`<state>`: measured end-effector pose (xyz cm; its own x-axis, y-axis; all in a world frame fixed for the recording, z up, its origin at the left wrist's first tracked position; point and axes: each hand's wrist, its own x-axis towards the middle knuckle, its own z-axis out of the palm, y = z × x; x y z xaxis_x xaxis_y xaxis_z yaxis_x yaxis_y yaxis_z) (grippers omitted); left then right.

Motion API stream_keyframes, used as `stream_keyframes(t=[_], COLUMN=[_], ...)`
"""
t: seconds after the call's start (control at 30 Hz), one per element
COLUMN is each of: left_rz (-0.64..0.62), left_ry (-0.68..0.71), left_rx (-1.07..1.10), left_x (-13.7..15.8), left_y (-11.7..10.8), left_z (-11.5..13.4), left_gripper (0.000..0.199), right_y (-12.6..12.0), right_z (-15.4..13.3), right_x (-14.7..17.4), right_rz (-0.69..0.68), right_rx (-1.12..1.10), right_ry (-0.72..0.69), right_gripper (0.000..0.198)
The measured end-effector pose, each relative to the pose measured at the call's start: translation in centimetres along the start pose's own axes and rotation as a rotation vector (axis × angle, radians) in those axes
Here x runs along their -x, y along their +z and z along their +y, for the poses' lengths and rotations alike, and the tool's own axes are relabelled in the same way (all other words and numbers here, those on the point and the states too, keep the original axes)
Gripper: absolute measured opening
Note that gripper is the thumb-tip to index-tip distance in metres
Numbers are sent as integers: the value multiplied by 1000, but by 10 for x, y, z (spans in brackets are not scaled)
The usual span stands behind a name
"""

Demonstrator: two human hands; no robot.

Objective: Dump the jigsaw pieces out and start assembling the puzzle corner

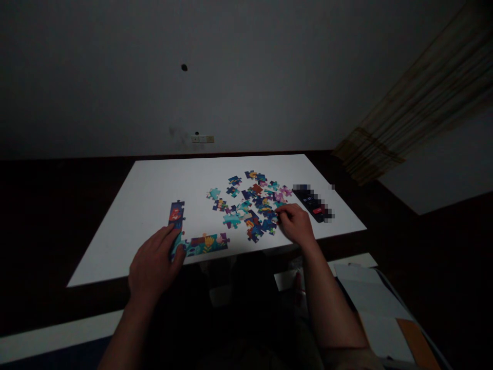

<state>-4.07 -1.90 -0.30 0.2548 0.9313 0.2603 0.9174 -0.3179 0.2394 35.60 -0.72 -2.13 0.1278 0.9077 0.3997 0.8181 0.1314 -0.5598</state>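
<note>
A left hand [156, 259], fingers loosely extended and gripping nothing, rests on an L-shaped run of joined puzzle pieces [208, 243] on a white table [115, 221], at eight o'clock from a scatter of loose pieces [233, 220]. At the scatter's four o'clock, a right hand [296, 223] curls with thumb and fingertips close together; whether it pinches a piece cannot be told. A phone [306, 199] lies at three o'clock. The pieces look like light, stiff card, likely to slide easily, best taken by opposite edges, sparing the tabs; the joined run would probably part if lifted by one end.
</note>
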Motion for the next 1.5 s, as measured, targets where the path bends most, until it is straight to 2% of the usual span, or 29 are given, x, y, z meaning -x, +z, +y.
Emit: stream_keyframes(t=[0.6, 0.67, 0.77, 0.9, 1.0, 1.17, 1.23, 1.37, 1.5], left_rz=[-9, -11, -4, 12, 23, 2, -10, -10, -7], left_ry=[13, 35, 48, 41, 36, 25, 26, 33, 26], left_rx=[-57, -52, -49, -48, -44, -78, -87, -75, -48], left_x=[0, 0, 0, 0, 0, 0, 0, -1, -2], left_y=[3, 3, 3, 3, 5, 10, 12, 13, 11], left_z=[-3, -5, -6, -6, -6, -11, -13, -15, -14], left_gripper=[43, 44, 45, 45, 44, 42, 43, 44, 46], right_y=[-2, -3, 1, 24, 44, 51, 46, 32, 22], right_z=[-5, -8, -10, -1, 8, 20, 24, 38, 57], right_x=[-6, -20, -59, -120, -150, -166, -168, -175, -181], right_rz=[-5, -23, -83, -173, -280, -331, -335, -235, -104], right_rx=[16, 62, 174, 321, 420, 398, 330, 170, 170], right_ry=[13, -2, -43, 10, 70, 136, 178, 240, 321], right_gripper=[25, 26, 29, 40, 45, 53, 46, 25, 26])
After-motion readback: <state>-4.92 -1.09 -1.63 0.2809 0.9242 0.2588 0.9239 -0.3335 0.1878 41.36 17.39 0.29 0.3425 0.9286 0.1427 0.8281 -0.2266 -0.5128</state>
